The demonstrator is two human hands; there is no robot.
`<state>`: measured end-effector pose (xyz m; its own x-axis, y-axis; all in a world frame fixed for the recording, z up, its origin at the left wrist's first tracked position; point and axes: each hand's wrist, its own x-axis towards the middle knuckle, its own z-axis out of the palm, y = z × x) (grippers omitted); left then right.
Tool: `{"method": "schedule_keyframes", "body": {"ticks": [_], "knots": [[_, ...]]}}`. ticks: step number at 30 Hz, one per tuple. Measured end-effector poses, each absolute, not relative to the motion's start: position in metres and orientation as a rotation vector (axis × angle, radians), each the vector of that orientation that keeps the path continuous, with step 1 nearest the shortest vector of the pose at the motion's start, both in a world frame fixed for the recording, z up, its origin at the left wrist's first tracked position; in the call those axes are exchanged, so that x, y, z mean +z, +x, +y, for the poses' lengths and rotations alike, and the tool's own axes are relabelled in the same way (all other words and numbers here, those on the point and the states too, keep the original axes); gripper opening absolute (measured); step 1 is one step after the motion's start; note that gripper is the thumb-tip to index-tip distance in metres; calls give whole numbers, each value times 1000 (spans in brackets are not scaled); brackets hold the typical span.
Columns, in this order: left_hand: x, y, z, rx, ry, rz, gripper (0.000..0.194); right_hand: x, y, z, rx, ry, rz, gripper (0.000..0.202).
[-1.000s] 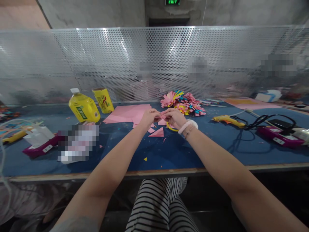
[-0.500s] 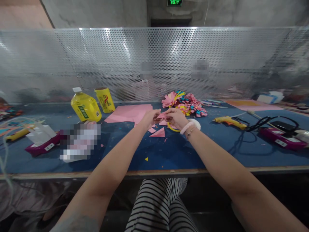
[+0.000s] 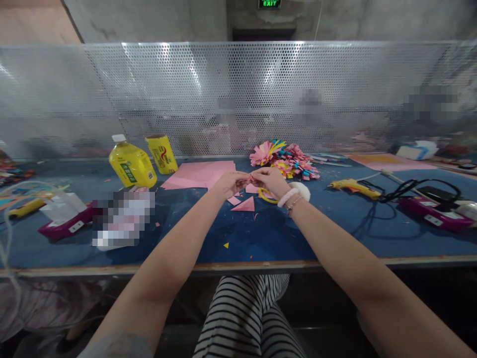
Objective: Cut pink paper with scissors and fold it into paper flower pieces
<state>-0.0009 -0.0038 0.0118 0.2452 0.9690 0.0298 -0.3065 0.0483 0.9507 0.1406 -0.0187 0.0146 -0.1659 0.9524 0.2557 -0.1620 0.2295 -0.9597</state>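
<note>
My left hand point(image 3: 230, 185) and my right hand point(image 3: 271, 180) meet over the middle of the table, fingertips pinched together. Between them is a small piece of pink paper point(image 3: 250, 178), mostly covered by the fingers. Just below lies a pink paper triangle point(image 3: 244, 204) with smaller pink scraps around it. Beside my right wrist, which wears a fluffy pink-white band, a yellow ring point(image 3: 269, 199) rests on the table. Pink sheets point(image 3: 199, 174) lie behind my left hand. Paper flowers point(image 3: 285, 159) in pink, yellow and blue are heaped behind my right hand.
At the left stand a yellow bottle point(image 3: 132, 164) and a yellow canister point(image 3: 162, 154); nearer is a purple power strip point(image 3: 69, 224). On the right lie a yellow glue gun point(image 3: 356, 188), black cables and another purple strip point(image 3: 434, 215). A perforated metal screen point(image 3: 238, 74) rises behind the table.
My fingertips have drawn closer together around the pink paper, and less of it shows. My left hand has shifted slightly; the table things stay put.
</note>
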Motion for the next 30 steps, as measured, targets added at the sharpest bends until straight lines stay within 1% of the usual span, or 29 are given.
{"method": "schedule_keyframes", "body": {"ticks": [5,10,19,22,27,30], "knots": [[12,0,-8,1159,1156,822,6,11,142,-13,1256,-884,-1290,14],[13,-1,-8,1133,1276,875,7,11,144,-10,1246,-828,-1309,21],[13,0,-8,1109,1494,946,10,12,146,-11,1118,-900,-1372,14],[10,3,-10,1101,1553,981,16,8,144,-8,1059,-909,-1387,16],[5,0,-8,1096,1437,879,15,3,143,-4,1081,-947,-1420,15],[6,-7,-4,1073,1416,797,14,3,142,-6,1137,-930,-1446,22]]}}
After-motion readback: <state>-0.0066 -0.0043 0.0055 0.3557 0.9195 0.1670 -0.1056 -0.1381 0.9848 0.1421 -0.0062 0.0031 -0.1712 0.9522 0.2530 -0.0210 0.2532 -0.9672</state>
